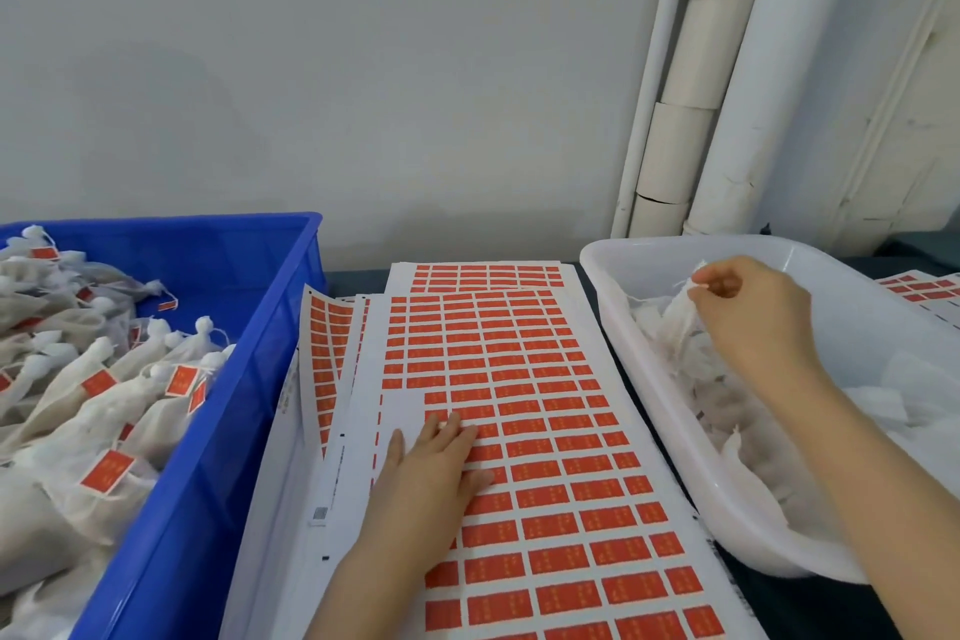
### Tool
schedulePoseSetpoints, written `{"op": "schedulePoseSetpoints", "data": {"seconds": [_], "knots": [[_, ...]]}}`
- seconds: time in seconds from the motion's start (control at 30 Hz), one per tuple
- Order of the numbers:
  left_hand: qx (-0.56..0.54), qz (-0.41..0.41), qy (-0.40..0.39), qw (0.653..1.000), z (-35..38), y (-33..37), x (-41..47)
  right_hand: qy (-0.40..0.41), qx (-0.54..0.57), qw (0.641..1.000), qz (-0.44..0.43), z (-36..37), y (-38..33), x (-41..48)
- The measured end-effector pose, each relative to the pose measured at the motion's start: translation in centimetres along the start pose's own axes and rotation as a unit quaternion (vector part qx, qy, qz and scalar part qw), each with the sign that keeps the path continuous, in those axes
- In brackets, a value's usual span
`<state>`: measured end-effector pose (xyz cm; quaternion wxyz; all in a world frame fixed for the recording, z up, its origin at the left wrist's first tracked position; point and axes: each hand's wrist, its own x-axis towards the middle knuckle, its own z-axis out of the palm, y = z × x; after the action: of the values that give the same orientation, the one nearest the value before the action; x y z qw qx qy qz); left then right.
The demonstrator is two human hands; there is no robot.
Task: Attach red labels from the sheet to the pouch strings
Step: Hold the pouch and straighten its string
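From the head camera, a sheet of red labels (524,379) lies flat in the middle of the dark worktop (779,608), running away from the person toward the grey wall (363,68). The left hand (436,465) rests palm-down on this sheet with fingers straight and close together, its fingertips touching the red labels next to a bare white patch of backing (402,403). More label sheets (322,353) lie partly beneath the top one, showing at its left and far edges, and another few (924,288) show at the far right behind the tub. To the right, a white tub (649,379) holds a heap of unlabelled white mesh pouches. The right hand (753,322) is over the tub, fingers curled, pinching the gathered top of one pouch (675,322) and lifting it above the heap; loose ends of its string (685,282) stick out just beside the fingertips. To the left, touching the sheets' edge, a blue crate (249,379) is filled with labelled pouches (104,405), each with a red label on its string. White pipes (727,120) stand against the wall behind the tub.
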<state>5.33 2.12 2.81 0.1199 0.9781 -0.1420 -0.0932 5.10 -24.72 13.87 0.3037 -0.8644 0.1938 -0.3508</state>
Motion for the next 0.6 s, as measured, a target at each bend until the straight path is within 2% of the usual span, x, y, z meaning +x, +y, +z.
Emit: {"op": "schedulePoseSetpoints", "data": {"seconds": [0.17,0.23,0.27,0.3,0.33,0.4,0.47,0.53,0.57,0.6], "knots": [[0.029,0.003,0.013,0.999,-0.2,-0.2,1.2,0.027,0.109,0.992,-0.059,-2.0,-4.3,-1.2],[-0.026,-0.014,0.029,0.999,-0.3,-0.2,1.4,0.025,0.158,0.983,-0.091,-2.6,-6.5,-2.1],[-0.089,-0.030,0.051,0.994,-0.4,-0.2,1.3,0.014,0.174,0.979,-0.107,-2.6,-7.4,-2.6],[-0.176,-0.049,0.079,0.980,-0.7,-0.4,1.0,-0.009,0.185,0.975,-0.119,-2.3,-8.3,-3.2],[-0.284,-0.055,0.106,0.951,-1.2,-0.5,0.6,-0.043,0.195,0.972,-0.127,-1.9,-8.9,-3.8],[-0.491,-0.037,0.153,0.857,-2.8,-0.5,0.0,-0.141,0.220,0.957,-0.130,-0.2,-9.6,-5.2],[-0.582,-0.011,0.172,0.795,-3.9,-0.9,0.4,-0.236,0.223,0.938,-0.125,2.1,-9.7,-6.7],[-0.633,-0.002,0.138,0.761,-4.7,-0.9,0.4,-0.294,0.208,0.925,-0.124,4.6,-9.4,-8.2],[-0.637,0.005,0.127,0.760,-4.8,-0.9,0.4,-0.313,0.205,0.919,-0.122,5.7,-9.2,-9.0],[-0.618,0.019,0.128,0.776,-4.6,-0.9,0.2,-0.326,0.206,0.915,-0.118,6.7,-8.8,-9.6]]}}
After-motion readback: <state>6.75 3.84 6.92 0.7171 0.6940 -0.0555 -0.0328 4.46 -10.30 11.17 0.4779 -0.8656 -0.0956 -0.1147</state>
